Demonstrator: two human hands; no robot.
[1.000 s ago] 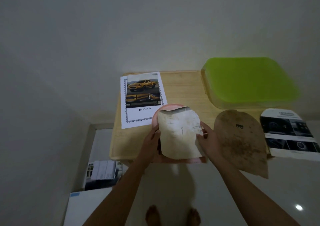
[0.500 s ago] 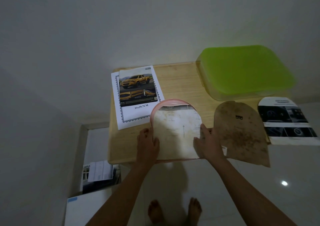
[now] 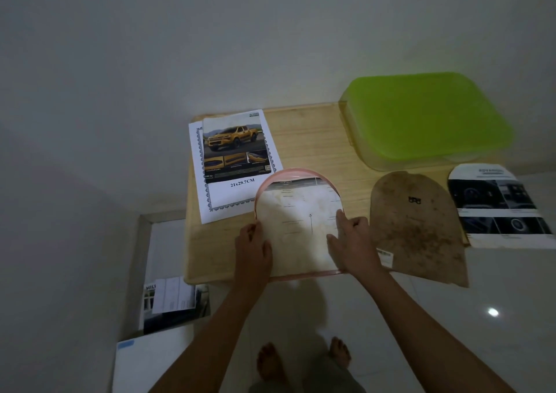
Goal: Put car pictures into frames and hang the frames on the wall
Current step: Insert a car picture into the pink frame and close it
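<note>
A pink arch-shaped frame (image 3: 288,173) lies flat at the front edge of the small wooden table (image 3: 310,140). Inside it sits a stained, cream, arch-cut paper (image 3: 296,221). My left hand (image 3: 252,249) rests on the frame's left side, fingers spread. On the paper's right side, my right hand (image 3: 352,242) presses down with open fingers. A yellow pickup picture (image 3: 236,146) lies on a white bordered sheet (image 3: 231,203) at the table's back left. The brown arch-shaped backing board (image 3: 418,227) lies right of the frame.
A green plastic lid (image 3: 427,115) covers a container at the back right. A dark car brochure (image 3: 499,206) lies at the far right edge. More brochures (image 3: 171,302) and a white box (image 3: 150,359) sit on the floor at the left. The wall rises just behind the table.
The frame and paper, held tilted up before, now lie flat on the table. Both hands have gone from gripping the edges to pressing on top.
</note>
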